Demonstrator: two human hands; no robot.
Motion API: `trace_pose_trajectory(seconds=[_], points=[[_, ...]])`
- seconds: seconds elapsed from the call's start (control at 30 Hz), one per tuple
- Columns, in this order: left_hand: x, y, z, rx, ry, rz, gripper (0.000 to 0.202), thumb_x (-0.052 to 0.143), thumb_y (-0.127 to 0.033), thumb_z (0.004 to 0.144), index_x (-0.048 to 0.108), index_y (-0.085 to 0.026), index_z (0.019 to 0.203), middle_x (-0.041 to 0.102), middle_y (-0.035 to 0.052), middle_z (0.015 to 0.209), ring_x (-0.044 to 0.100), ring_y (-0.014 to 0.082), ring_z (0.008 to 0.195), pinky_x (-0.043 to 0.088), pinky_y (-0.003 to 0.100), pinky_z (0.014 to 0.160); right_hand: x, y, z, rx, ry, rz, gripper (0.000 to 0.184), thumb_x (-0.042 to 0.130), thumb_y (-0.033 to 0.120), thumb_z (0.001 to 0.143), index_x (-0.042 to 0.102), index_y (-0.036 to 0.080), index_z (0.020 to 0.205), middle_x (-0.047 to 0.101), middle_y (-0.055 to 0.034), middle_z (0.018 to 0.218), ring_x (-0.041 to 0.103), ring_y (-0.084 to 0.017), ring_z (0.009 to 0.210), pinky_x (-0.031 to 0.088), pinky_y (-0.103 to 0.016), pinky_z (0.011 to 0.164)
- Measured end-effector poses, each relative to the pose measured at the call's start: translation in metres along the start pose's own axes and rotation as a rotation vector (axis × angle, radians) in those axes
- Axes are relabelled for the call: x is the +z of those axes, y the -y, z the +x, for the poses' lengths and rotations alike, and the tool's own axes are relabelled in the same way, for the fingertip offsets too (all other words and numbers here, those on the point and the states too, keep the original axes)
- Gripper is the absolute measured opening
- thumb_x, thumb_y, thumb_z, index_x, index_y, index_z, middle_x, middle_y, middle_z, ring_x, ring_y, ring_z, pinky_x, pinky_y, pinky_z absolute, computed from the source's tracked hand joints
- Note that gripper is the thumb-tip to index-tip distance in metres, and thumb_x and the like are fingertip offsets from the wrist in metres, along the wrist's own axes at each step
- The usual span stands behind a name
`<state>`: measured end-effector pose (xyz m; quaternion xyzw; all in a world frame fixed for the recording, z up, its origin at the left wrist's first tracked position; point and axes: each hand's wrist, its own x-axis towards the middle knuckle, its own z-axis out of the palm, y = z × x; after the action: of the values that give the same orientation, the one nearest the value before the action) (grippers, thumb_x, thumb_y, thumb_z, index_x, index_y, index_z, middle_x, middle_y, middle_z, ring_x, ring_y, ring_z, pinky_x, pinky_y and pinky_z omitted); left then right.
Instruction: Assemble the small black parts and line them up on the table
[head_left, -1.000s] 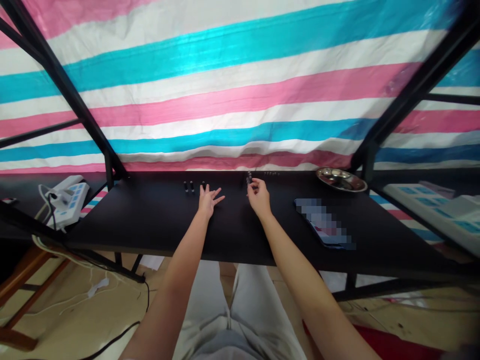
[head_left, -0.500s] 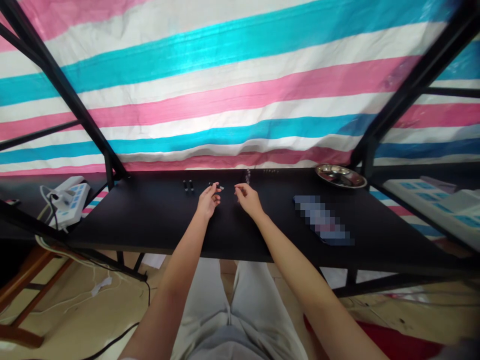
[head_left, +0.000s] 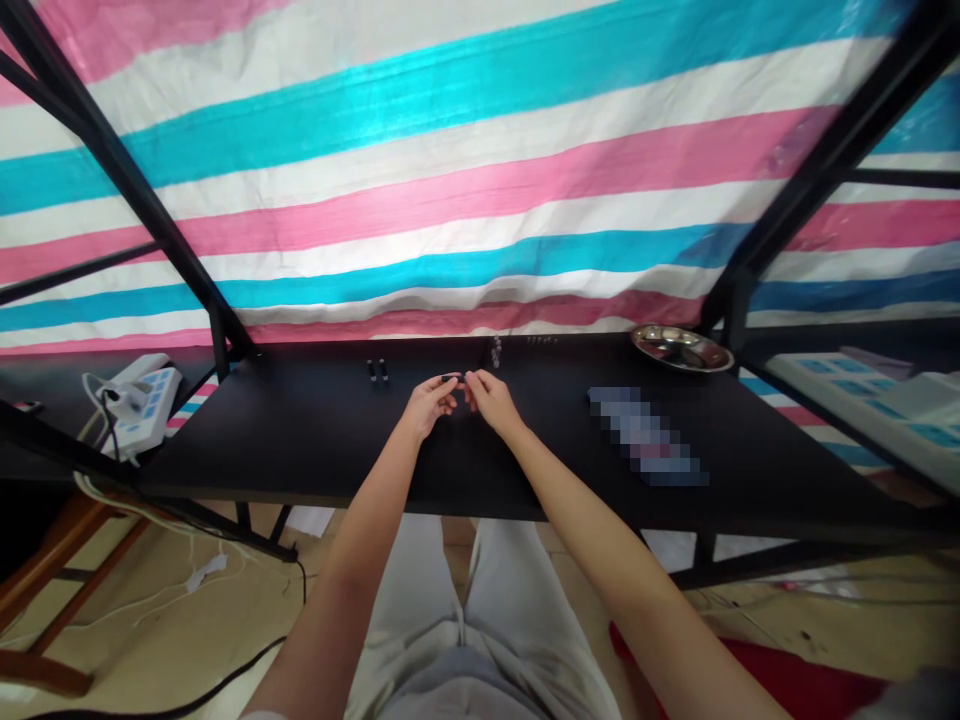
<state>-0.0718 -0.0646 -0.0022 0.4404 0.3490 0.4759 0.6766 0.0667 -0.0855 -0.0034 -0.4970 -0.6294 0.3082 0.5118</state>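
Left grip (head_left: 433, 404) pinches a black piece (head_left: 450, 377), the metal dish (head_left: 684, 352) well apart.

Bright sheet (head_left: 450, 130); soft, stretched edges

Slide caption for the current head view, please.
Left hand pinches a small dark piece beside the right hand, over a black table.

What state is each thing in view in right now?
Left grip: closed on a small dark piece
Right grip: at the piece's end, hold unclear
Two black pieces: side by side, apart
Bead-like bits: grouped together
Metal dish: open side up
Pixelated item: details hidden
Left power strip: plug inserted
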Motion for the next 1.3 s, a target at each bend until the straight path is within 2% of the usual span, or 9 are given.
trace_pose_trajectory(seconds=[0.33,0.47,0.6,0.73,0.8,0.87,1.03,1.13,1.3], points=[[0.001,-0.001,0.002,0.019,-0.103,-0.069,0.039,0.076,-0.035,0.056,0.062,-0.012,0.084,0.062,0.0023,0.071,0.048,0.0033,0.043,0.033,0.017,0.040,0.000,-0.009,0.004,0.001,-0.031,0.138,0.035,0.045,0.054,0.078,0.049,0.020,0.070,0.052,0.0036,0.058,0.045,-0.008,0.044,0.038,-0.022,0.046],[0.002,0.000,0.002,0.023,-0.120,-0.067,0.038,0.076,-0.037,0.054,0.061,-0.012,0.079,0.062,0.0016,0.070,0.047,0.0031,0.042,0.032,0.017,0.039,0.001,-0.012,0.006,-0.031,-0.028,0.169,0.033,0.049,0.050,0.077,0.055,0.019,0.086,0.058,0.0010,0.068,0.047,-0.009,0.045,0.041,-0.024,0.047],[0.002,0.000,0.003,0.038,-0.150,-0.039,0.039,0.076,-0.039,0.052,0.060,-0.012,0.075,0.061,0.0008,0.068,0.045,0.0022,0.041,0.031,0.017,0.039,0.001,-0.017,0.007,-0.142,-0.022,-0.010,0.029,0.051,0.044,0.078,0.060,0.019,0.089,0.061,-0.0024,0.076,0.051,-0.011,0.056,0.045,-0.026,0.056],[-0.001,0.001,0.006,0.122,-0.316,0.005,0.039,0.075,-0.043,0.051,0.054,-0.013,0.064,0.057,-0.0013,0.063,0.041,0.0015,0.038,0.028,0.017,0.035,-0.002,-0.025,0.009,-0.241,0.036,-0.322,0.020,0.054,0.036,0.077,0.064,0.020,0.083,0.058,-0.0038,0.084,0.052,-0.012,0.066,0.044,-0.026,0.064],[-0.002,0.001,0.007,0.164,-0.423,0.022,0.039,0.074,-0.043,0.052,0.051,-0.013,0.062,0.056,-0.0019,0.061,0.040,0.0016,0.036,0.026,0.017,0.034,-0.006,-0.029,0.011,-0.179,0.021,-0.449,0.017,0.054,0.032,0.075,0.065,0.020,0.080,0.058,-0.0035,0.082,0.053,-0.013,0.067,0.042,-0.026,0.064],[-0.003,0.001,0.007,0.189,-0.496,0.046,0.037,0.073,-0.042,0.054,0.051,-0.013,0.062,0.055,-0.0018,0.060,0.040,0.0018,0.036,0.025,0.017,0.033,-0.012,-0.033,0.013,-0.074,-0.076,-0.505,0.017,0.053,0.030,0.076,0.065,0.019,0.081,0.059,-0.0032,0.076,0.054,-0.014,0.069,0.042,-0.026,0.064],[-0.001,0.000,0.005,0.229,-0.503,0.150,0.032,0.071,-0.039,0.058,0.054,-0.012,0.066,0.057,0.0001,0.061,0.041,0.0020,0.037,0.025,0.017,0.033,-0.028,-0.043,0.021,0.195,-0.353,-0.477,0.022,0.052,0.031,0.076,0.064,0.017,0.088,0.066,-0.0059,0.081,0.059,-0.018,0.074,0.042,-0.027,0.068],[0.000,0.002,0.006,0.232,-0.488,0.186,0.030,0.069,-0.037,0.060,0.056,-0.012,0.068,0.057,0.0008,0.063,0.041,0.0023,0.037,0.024,0.017,0.034,-0.035,-0.047,0.028,0.281,-0.372,-0.504,0.020,0.052,0.030,0.075,0.065,0.018,0.086,0.068,-0.0063,0.085,0.060,-0.018,0.077,0.042,-0.027,0.068],[-0.002,0.002,0.007,0.220,-0.485,0.205,0.029,0.069,-0.037,0.061,0.055,-0.012,0.067,0.057,0.0010,0.063,0.041,0.0025,0.037,0.024,0.017,0.034,-0.035,-0.053,0.042,0.316,-0.300,-0.583,0.018,0.053,0.033,0.076,0.065,0.021,0.083,0.068,-0.0043,0.084,0.060,-0.017,0.076,0.041,-0.026,0.065]])
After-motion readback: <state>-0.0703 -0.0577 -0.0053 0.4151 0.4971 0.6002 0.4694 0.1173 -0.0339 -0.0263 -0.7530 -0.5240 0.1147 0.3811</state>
